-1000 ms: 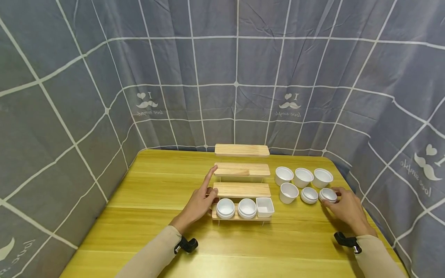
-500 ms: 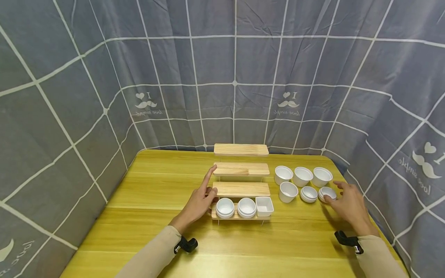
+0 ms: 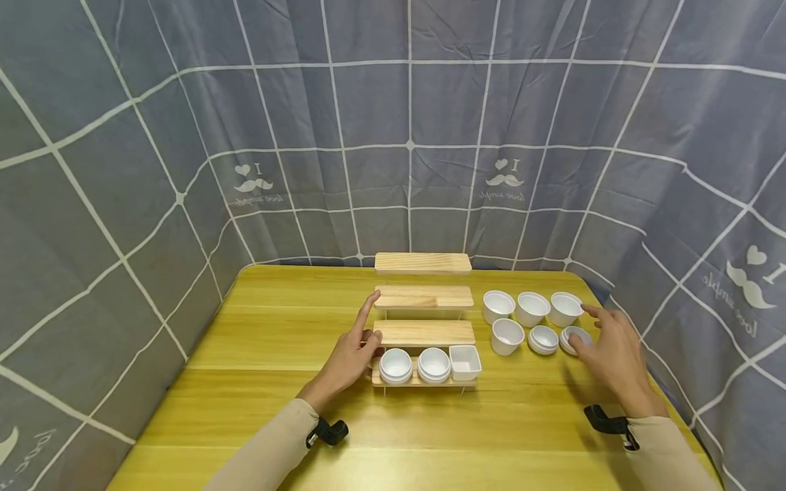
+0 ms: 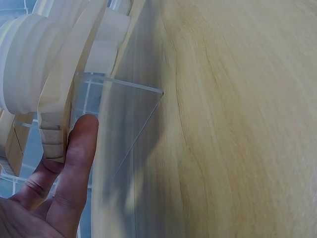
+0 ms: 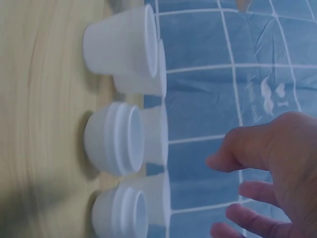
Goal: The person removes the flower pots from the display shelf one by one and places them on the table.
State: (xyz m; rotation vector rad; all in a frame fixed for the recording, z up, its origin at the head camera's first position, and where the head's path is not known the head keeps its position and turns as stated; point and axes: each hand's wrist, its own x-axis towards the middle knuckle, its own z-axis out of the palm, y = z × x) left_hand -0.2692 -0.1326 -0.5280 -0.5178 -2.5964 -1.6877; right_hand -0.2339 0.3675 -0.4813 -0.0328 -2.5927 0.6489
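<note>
At the left end of a tiered wooden rack (image 3: pixel 424 333), my left hand (image 3: pixel 348 358) holds on, its index finger stretched up beside a higher board. In the left wrist view, fingers (image 4: pixel 74 173) of that hand lie against the end and underside of a board (image 4: pixel 62 99). The front board carries two round white jars (image 3: pixel 396 366) and a square white cup (image 3: pixel 465 362). My right hand (image 3: pixel 617 358) hovers with spread fingers over the rightmost small white jar (image 3: pixel 571 334), thumb overlapping it in the head view; nothing is between its fingers.
Right of the rack, several tapered white cups (image 3: pixel 532 309) and another small jar (image 3: pixel 543 339) stand in two rows on the yellow wood-grain table (image 3: pixel 276 300). A grey checked curtain (image 3: pixel 368 170) surrounds the table's back and sides.
My right hand has let go of the rightmost jar and lifted slightly, fingers spreading apart. My left hand stays at the rack. The head view has shifted a little.
</note>
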